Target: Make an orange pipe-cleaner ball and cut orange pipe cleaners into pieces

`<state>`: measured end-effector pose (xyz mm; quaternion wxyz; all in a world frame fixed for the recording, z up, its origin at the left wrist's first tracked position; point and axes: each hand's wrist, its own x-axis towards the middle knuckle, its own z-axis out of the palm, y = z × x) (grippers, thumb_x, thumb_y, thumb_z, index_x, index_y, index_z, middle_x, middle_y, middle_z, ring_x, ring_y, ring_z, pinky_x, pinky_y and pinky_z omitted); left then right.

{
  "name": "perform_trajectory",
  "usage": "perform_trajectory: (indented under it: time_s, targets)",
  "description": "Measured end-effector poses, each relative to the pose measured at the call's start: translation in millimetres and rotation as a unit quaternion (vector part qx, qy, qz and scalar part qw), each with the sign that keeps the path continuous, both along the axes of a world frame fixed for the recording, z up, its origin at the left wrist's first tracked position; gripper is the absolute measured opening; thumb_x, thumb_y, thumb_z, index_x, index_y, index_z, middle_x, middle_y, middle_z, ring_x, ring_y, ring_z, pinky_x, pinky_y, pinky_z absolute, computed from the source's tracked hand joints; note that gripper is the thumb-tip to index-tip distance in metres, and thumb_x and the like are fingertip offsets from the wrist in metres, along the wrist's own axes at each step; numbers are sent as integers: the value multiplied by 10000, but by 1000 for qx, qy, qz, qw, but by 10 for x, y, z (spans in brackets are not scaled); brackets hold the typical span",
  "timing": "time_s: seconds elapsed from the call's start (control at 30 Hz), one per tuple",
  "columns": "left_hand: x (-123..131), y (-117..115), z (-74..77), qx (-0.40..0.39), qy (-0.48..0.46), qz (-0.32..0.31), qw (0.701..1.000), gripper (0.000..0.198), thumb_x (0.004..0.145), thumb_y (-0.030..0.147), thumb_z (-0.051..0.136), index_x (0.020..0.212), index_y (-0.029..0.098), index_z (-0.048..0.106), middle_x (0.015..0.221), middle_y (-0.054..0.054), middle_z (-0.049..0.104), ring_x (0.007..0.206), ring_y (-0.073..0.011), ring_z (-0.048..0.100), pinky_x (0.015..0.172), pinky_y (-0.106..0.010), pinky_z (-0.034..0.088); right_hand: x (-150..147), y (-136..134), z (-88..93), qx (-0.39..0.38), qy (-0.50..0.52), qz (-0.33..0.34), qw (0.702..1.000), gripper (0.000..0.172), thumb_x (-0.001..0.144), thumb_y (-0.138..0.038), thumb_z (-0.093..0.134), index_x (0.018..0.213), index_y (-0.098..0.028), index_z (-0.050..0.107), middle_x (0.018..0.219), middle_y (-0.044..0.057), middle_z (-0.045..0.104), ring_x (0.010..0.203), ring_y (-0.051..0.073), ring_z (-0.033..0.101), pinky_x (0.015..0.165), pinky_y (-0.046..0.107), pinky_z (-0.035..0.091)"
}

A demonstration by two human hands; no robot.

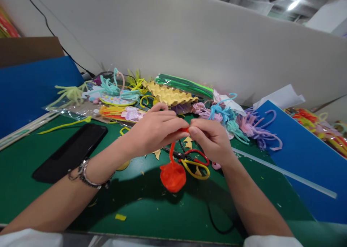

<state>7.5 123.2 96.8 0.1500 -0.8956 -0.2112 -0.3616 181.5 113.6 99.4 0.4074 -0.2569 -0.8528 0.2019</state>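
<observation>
both hands pinch one orange pipe cleaner [171, 154] above the green table [40, 196]: left hand [155, 131], right hand [210, 138]. its lower end already carries a formed orange ball [172, 176]; top end unshaped.

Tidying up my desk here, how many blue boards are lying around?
2: one blue board at the far left behind the phone, another blue board at the right edge. Others may hide under the pipe-cleaner pile.
</observation>
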Motion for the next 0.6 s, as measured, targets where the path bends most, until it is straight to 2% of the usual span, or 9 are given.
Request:
perform_trajectory:
  time_s: [0.13, 0.2, 0.23, 0.3, 0.37, 0.4, 0.5, 0.6]
  targets:
    - [33, -21, -21, -73, -48, -24, 996, 207, 869, 247, 380, 770, 156, 538, 587, 19, 576, 529, -100, 469, 661, -282, 339, 10, 4, -5, -2, 20, 6, 1000, 302, 849, -203, 414, 549, -170, 406, 518, -50, 316, 475, 62, 283, 456, 219, 224]
    - [63, -56, -19, -202, -98, -73, 972, 193, 862, 240, 383, 750, 164, 520, 575, 30, 560, 520, -91, 471, 633, -270, 349, 12, 0, -5, 0, 31, 16, 999, 297, 849, -199, 413, 553, -170, 415, 520, -50, 317, 478, 62, 289, 457, 218, 223]
    - [79, -73, -17, -292, -127, -111, 941, 187, 857, 234, 380, 734, 168, 504, 564, 38, 544, 510, -85, 467, 604, -255, 357, 12, -3, -4, 6, 35, 19, 999, 294, 847, -194, 417, 553, -170, 414, 519, -51, 314, 478, 62, 290, 457, 216, 222]
    - [112, -95, -15, -462, -183, -183, 848, 184, 843, 219, 372, 692, 173, 467, 528, 50, 487, 480, -75, 439, 525, -222, 354, 15, -7, 0, 28, 33, 19, 999, 291, 840, -181, 427, 550, -170, 407, 514, -53, 307, 475, 61, 288, 455, 215, 220]
    - [140, -100, -23, -568, -226, -227, 758, 182, 824, 215, 378, 658, 175, 442, 497, 57, 420, 458, -72, 390, 464, -205, 321, 19, -8, 5, 54, 22, 14, 998, 285, 837, -172, 430, 552, -171, 405, 512, -53, 309, 471, 60, 288, 455, 215, 221]
    - [152, -98, -31, -597, -243, -236, 727, 177, 813, 214, 388, 648, 173, 439, 494, 58, 398, 452, -69, 363, 452, -203, 303, 22, -7, 8, 67, 14, 11, 998, 280, 836, -171, 431, 556, -171, 408, 513, -52, 314, 472, 61, 291, 456, 215, 224]
    - [185, -98, -58, -646, -280, -236, 670, 163, 783, 224, 426, 633, 163, 449, 541, 43, 397, 474, -65, 337, 452, -201, 281, 39, 2, 22, 108, -12, 7, 994, 260, 835, -163, 431, 575, -176, 421, 514, -47, 328, 479, 69, 310, 461, 216, 241]
    - [223, -131, -70, -680, -321, -220, 621, 146, 754, 226, 453, 625, 159, 444, 592, 30, 403, 538, -72, 374, 494, -191, 305, 63, 15, 39, 175, -53, 0, 983, 234, 828, -137, 435, 598, -180, 435, 527, -35, 370, 506, 82, 339, 482, 220, 268]
